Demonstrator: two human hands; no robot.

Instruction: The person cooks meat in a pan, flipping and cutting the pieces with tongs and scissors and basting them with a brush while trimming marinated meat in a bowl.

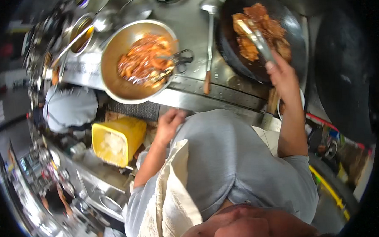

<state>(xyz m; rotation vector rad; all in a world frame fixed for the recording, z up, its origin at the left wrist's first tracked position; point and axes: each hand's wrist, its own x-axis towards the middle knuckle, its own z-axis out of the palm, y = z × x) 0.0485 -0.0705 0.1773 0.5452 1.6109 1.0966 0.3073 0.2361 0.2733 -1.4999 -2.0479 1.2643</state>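
Note:
My right hand (pixel 282 73) grips metal tongs (pixel 258 38), whose tips touch the reddish-brown meat pieces (pixel 263 20) in a black wok (pixel 233 60). In front of my belly, my left hand (pixel 171 122) has its fingers curled in, slightly blurred, and nothing shows in it. Ahead of that hand stands a steel bowl (pixel 109 79) of red-sauced raw meat (pixel 143 57). Dark-handled scissors (pixel 182 59) and what looks like another utensil rest in the bowl. Between bowl and wok lies a long ladle (pixel 211 32) with a wooden handle end.
A second dark wok (pixel 344 75) is on the right. At the back left, another ladle (pixel 104 23) lies across a pot of yellowish liquid (pixel 81 35). A yellow bin (pixel 129 129) with pale contents stands at my left, near a person in grey (pixel 70 108).

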